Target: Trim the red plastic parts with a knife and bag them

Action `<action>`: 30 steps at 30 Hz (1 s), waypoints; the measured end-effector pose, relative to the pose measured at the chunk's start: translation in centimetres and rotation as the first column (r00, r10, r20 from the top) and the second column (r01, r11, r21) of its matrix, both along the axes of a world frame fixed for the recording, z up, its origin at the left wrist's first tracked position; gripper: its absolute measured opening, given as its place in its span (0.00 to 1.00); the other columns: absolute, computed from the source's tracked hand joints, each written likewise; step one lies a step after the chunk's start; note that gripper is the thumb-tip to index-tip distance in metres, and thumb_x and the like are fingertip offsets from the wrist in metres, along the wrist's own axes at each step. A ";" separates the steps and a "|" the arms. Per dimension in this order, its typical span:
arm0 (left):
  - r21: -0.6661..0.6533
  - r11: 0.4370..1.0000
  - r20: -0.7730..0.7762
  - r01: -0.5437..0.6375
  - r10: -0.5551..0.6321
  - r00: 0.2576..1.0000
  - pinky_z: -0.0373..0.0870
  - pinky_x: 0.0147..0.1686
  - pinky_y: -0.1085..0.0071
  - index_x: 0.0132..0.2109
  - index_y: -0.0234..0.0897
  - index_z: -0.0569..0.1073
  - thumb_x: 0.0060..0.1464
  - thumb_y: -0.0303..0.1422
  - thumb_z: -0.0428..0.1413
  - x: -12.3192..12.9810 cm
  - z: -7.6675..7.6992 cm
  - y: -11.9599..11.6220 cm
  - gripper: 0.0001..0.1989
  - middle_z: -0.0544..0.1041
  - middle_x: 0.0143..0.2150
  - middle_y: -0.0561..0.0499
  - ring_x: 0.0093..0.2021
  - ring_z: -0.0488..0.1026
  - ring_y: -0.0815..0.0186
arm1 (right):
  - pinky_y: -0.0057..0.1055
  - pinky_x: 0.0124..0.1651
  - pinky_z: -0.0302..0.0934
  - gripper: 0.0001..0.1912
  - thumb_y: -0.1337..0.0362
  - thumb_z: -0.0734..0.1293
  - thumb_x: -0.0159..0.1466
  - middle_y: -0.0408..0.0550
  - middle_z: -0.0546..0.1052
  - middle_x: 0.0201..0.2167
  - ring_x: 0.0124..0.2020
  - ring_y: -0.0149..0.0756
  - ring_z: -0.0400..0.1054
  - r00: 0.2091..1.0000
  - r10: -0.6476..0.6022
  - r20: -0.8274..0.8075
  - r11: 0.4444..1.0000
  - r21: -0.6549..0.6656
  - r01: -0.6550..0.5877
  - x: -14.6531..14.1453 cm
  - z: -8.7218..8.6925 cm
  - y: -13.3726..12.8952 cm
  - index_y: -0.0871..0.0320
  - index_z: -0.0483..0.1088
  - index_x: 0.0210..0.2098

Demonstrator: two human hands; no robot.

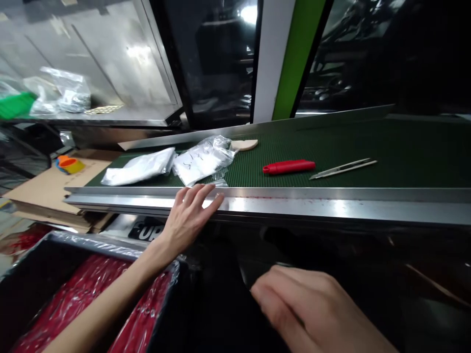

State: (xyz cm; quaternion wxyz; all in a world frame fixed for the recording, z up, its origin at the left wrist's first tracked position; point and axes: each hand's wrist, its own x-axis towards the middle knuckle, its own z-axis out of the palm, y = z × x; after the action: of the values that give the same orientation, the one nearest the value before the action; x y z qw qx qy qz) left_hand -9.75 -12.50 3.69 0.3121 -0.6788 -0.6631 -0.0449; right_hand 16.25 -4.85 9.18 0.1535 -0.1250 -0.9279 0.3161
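My left hand (191,213) rests on the metal rail (294,203) of a green belt (253,171), its fingers bent over the edge and apart, holding nothing. Just beyond its fingertips lies a clear bag with handwriting (204,161), beside another white bag (142,168). My right hand (301,304) hangs low in front of the rail, fingers curled together; what it holds, if anything, is hidden. On the belt lie a red-handled tool (289,166), metal tweezers (344,168) and a pale curved piece (244,144).
A black bin (114,249) with red wrapped items stands at the lower left. Cardboard (47,184) carries an orange and yellow roll (70,164). Plastic bags (71,93) and a green tray (16,104) sit on a metal shelf (136,115). Dark glass panels stand behind the belt.
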 end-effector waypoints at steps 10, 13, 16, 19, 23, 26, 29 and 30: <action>0.213 0.965 0.116 0.153 -0.180 0.977 0.67 0.47 0.59 0.48 0.36 0.73 0.57 0.25 0.55 3.0 1.0 -0.8 0.12 0.76 0.43 0.44 0.45 0.71 0.58 | 0.24 0.27 0.60 0.21 0.46 0.61 0.65 0.45 0.76 0.33 0.26 0.26 0.66 0.969 -0.223 0.105 0.550 -0.807 0.214 -3.0 -4.5 1.0 0.56 0.71 0.46; 0.256 0.932 0.138 0.256 -0.297 0.945 0.66 0.45 0.59 0.47 0.31 0.74 0.57 0.24 0.55 6.3 1.0 -1.2 0.11 0.77 0.38 0.45 0.41 0.72 0.60 | 0.23 0.24 0.57 0.25 0.44 0.65 0.62 0.46 0.75 0.33 0.24 0.26 0.63 0.939 -0.338 0.062 0.409 -0.889 0.206 -3.3 -4.7 0.9 0.58 0.70 0.48; 0.273 0.917 0.180 0.292 -0.346 0.921 0.66 0.42 0.60 0.45 0.26 0.75 0.58 0.22 0.53 9.2 0.5 -1.5 0.09 0.77 0.35 0.44 0.37 0.72 0.61 | 0.23 0.25 0.57 0.22 0.45 0.66 0.61 0.43 0.72 0.26 0.23 0.25 0.62 0.908 -0.413 0.073 0.430 -0.863 0.265 -2.3 -5.1 0.8 0.58 0.73 0.39; 0.255 0.939 0.371 0.229 -0.314 0.874 0.66 0.42 0.61 0.45 0.29 0.75 0.55 0.22 0.57 11.3 -0.3 -1.8 0.10 0.77 0.35 0.45 0.37 0.71 0.62 | 0.22 0.27 0.59 0.20 0.46 0.68 0.60 0.42 0.70 0.22 0.24 0.25 0.63 0.891 -0.440 0.109 0.477 -0.813 0.335 -0.9 -5.6 1.0 0.59 0.72 0.29; 0.229 0.959 0.797 0.166 -0.283 0.534 0.68 0.39 0.67 0.48 0.34 0.72 0.56 0.28 0.58 12.8 -0.8 -2.3 0.12 0.74 0.39 0.46 0.38 0.70 0.65 | 0.22 0.29 0.60 0.19 0.48 0.68 0.61 0.41 0.70 0.22 0.25 0.26 0.64 0.903 -0.407 0.140 0.529 -0.769 0.358 0.5 -6.1 2.1 0.58 0.70 0.26; 0.168 0.983 0.983 -0.072 -0.162 0.085 0.67 0.46 0.69 0.49 0.40 0.71 0.60 0.33 0.56 12.7 -1.3 -1.8 0.11 0.72 0.46 0.47 0.46 0.70 0.65 | 0.22 0.32 0.60 0.17 0.50 0.67 0.62 0.42 0.70 0.25 0.28 0.27 0.65 0.944 -0.308 0.115 0.579 -0.765 0.282 1.3 -6.3 2.9 0.57 0.70 0.28; -0.110 0.962 0.845 -0.251 -0.043 -0.533 0.65 0.52 0.65 0.55 0.43 0.66 0.58 0.39 0.58 12.5 -2.2 -1.1 0.19 0.67 0.59 0.45 0.56 0.66 0.60 | 0.25 0.35 0.60 0.15 0.53 0.64 0.66 0.43 0.70 0.28 0.31 0.28 0.64 0.989 -0.148 0.027 0.570 -0.814 0.107 2.3 -6.4 3.3 0.57 0.70 0.30; -0.184 0.963 0.722 -0.196 -0.003 -0.692 0.66 0.51 0.63 0.58 0.43 0.64 0.59 0.42 0.57 12.7 -2.5 -1.0 0.22 0.66 0.60 0.43 0.57 0.67 0.58 | 0.26 0.36 0.60 0.14 0.54 0.62 0.67 0.43 0.70 0.28 0.31 0.29 0.64 0.994 -0.107 0.000 0.533 -0.844 0.057 2.6 -6.6 3.4 0.57 0.69 0.30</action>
State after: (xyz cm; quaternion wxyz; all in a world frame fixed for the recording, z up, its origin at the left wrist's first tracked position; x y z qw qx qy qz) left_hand 2.94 -13.52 1.15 -0.4404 -0.1238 -0.6241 -0.6335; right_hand 18.86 -1.45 2.59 0.1132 -0.2186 -0.6500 0.7190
